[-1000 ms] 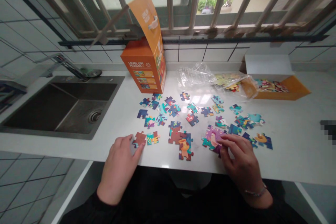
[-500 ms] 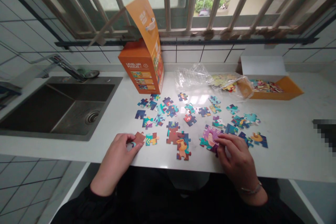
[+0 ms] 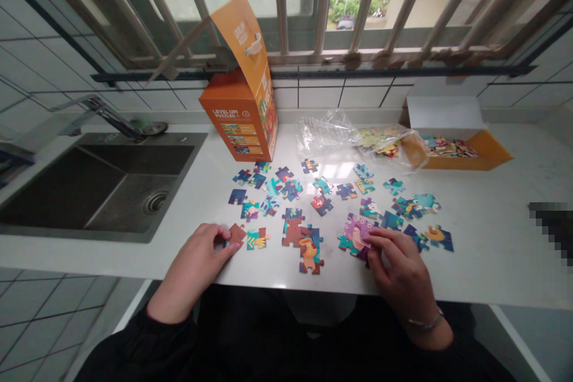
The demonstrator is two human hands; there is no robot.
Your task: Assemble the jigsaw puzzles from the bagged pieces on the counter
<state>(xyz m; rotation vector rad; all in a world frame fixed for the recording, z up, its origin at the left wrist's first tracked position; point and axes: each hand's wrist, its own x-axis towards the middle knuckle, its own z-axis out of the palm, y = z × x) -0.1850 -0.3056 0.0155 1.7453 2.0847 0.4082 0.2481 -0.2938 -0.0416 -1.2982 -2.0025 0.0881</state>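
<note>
A brown puzzle piece (image 3: 237, 235) is pinched between the thumb and fingers of my left hand (image 3: 201, 256), low over the counter. Just right of it lies a teal and yellow piece (image 3: 256, 239). My right hand (image 3: 400, 265) has its fingers pressed together on the right edge of a purple and pink puzzle section (image 3: 356, 233); the fingertips partly cover it. Between my hands lie a joined brown section (image 3: 294, 231) and an overlapping piece with an orange figure (image 3: 310, 250). Several loose blue and teal pieces, one of them (image 3: 346, 191) near the middle, are spread behind.
An orange puzzle box (image 3: 239, 113) stands open at the back, beside clear plastic wrapping (image 3: 329, 134). A yellow box (image 3: 465, 162) of pieces is at the back right. On the left is a sink (image 3: 145, 236); window bars rise behind the counter.
The view has shifted slightly. My left hand has turned the brown piece a little, and its fingers now cover the piece's left part. My right hand stays at the purple section.
</note>
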